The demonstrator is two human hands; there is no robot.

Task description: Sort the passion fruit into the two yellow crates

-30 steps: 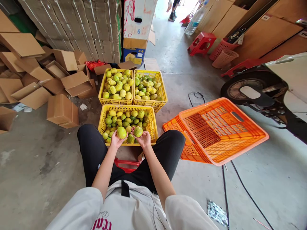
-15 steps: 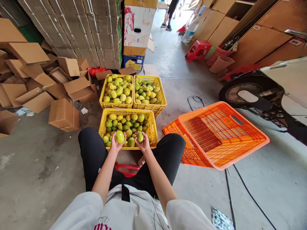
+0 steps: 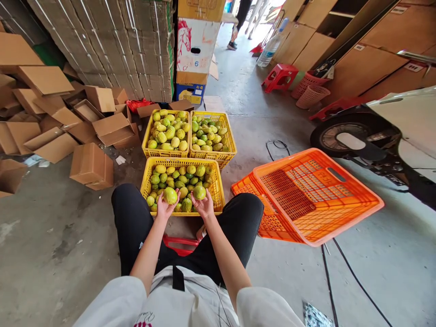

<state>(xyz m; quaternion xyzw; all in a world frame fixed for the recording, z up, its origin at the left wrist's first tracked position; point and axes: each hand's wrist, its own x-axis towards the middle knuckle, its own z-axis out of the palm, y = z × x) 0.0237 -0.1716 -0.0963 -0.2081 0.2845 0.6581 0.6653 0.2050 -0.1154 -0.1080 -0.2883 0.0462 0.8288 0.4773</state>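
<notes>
My left hand [image 3: 164,210] is cupped around a round yellow-green fruit [image 3: 170,196], its fingers curled along the sides. In my right hand [image 3: 205,208] rests another yellow-green fruit [image 3: 199,192], slightly smaller, held at the fingers with the palm turned up. Both hands are above the near edge of a yellow plastic crate [image 3: 220,193] between my knees. Many yellow and green fruits [image 3: 183,179] of the same look lie loosely in it. The exact kind of fruit is too small to tell.
Two more yellow crates [image 3: 233,136] full of fruit stand just beyond. An orange crate [image 3: 308,197] lies tilted at my right. Cardboard boxes [image 3: 91,163] are heaped on the left. A motorbike wheel [image 3: 344,134] and black cables [image 3: 329,281] are on the right. A person's legs [image 3: 240,22] show far back.
The fruit in my right hand has turned and risen a little, and the fingers have opened out. My left hand stays nearly still. The far person's legs have shifted.
</notes>
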